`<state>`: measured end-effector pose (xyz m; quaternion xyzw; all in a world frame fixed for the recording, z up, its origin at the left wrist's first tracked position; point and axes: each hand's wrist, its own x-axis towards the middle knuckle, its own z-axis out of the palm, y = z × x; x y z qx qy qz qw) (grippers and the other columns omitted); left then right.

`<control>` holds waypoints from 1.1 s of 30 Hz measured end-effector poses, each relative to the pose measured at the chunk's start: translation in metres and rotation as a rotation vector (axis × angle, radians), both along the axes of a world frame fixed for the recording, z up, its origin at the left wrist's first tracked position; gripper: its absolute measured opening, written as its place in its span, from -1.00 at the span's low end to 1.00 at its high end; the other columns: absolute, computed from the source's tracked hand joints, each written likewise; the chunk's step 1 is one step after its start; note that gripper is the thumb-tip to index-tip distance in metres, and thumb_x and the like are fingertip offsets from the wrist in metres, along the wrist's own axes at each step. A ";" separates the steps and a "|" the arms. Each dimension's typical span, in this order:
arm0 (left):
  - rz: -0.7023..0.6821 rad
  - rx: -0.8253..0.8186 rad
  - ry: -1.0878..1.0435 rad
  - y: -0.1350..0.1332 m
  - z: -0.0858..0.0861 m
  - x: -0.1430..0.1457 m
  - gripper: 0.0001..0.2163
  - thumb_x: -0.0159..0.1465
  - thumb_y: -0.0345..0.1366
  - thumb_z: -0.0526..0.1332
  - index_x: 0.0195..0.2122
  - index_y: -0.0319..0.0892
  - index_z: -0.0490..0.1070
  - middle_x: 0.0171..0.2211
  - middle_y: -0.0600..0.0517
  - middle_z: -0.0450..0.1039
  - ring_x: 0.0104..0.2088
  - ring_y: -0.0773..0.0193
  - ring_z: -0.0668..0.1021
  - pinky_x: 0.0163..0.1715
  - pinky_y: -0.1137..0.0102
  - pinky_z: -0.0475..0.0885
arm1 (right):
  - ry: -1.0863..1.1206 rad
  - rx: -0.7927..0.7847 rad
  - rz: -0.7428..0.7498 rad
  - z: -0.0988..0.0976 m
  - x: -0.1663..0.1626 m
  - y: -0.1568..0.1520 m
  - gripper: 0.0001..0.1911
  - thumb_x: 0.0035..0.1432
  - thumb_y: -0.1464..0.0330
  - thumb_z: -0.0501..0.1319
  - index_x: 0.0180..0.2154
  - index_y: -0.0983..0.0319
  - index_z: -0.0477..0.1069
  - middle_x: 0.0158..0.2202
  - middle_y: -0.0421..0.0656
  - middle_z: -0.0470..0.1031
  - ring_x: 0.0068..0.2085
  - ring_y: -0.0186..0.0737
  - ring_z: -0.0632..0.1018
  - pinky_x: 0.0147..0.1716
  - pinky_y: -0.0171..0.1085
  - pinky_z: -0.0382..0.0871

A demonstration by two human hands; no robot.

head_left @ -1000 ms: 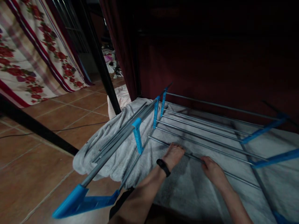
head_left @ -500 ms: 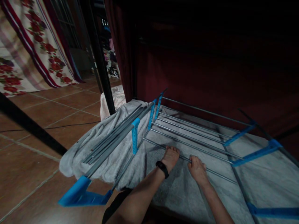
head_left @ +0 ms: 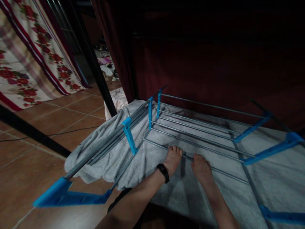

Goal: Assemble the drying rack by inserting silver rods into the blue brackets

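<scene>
My left hand (head_left: 173,159), with a black band at the wrist, has its fingers curled over a thin grey metal rod (head_left: 230,173). Close by on its right, my right hand (head_left: 202,168) is closed around the same rod. The rod lies low across a rack frame, its left end near a grey side bar (head_left: 125,170). Beyond it, several parallel rods (head_left: 197,138) run between blue slotted plastic brackets (head_left: 150,113) on the left and blue brackets (head_left: 267,152) on the right. Another blue bracket (head_left: 130,136) stands at the left, tilted.
A grey blanket (head_left: 166,194) lies under the rack, with several loose grey rods (head_left: 140,117) on its left part. Dark metal posts (head_left: 97,70) stand at the left. A dark red curtain (head_left: 202,73) hangs behind, and a cable (head_left: 71,131) crosses the tiled floor.
Both hands stay on the rod. The left side of the rack, with its blue brackets, has swung or tilted leftward, and the right brackets appear slightly further right. The view has shifted a little.
</scene>
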<state>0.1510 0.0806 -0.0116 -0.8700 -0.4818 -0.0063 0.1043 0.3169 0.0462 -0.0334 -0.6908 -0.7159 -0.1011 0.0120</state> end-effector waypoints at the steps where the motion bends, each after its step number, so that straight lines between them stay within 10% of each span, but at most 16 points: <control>1: -0.002 0.013 0.006 -0.002 0.000 -0.001 -0.76 0.36 -0.51 -0.01 -0.02 -0.28 0.36 -0.12 -0.18 0.42 -0.09 0.02 0.45 -0.04 0.10 0.33 | -0.013 -0.001 0.003 0.001 -0.001 0.000 -0.78 0.31 0.48 0.01 -0.09 0.28 0.37 -0.15 0.00 0.49 -0.14 -0.06 0.52 -0.19 -0.13 0.28; 18: -0.040 -0.126 -0.145 0.002 0.012 -0.013 -0.72 0.36 -0.51 -0.03 0.03 -0.28 0.34 -0.07 -0.19 0.42 -0.05 0.01 0.43 -0.01 0.13 0.31 | 0.081 -0.090 -0.020 0.008 -0.001 -0.001 -0.71 0.29 0.49 -0.03 -0.03 0.26 0.36 -0.08 0.01 0.49 -0.07 -0.02 0.52 -0.10 -0.12 0.28; 33: -0.055 -0.223 -0.258 0.033 0.028 -0.031 -0.66 0.27 -0.59 0.01 -0.03 -0.22 0.43 -0.06 -0.10 0.51 0.01 0.11 0.49 0.12 0.19 0.30 | 0.285 -0.219 -0.210 0.023 0.073 0.002 -0.69 0.26 0.42 0.00 -0.08 0.21 0.45 0.02 -0.02 0.53 0.03 -0.04 0.54 0.01 -0.08 0.26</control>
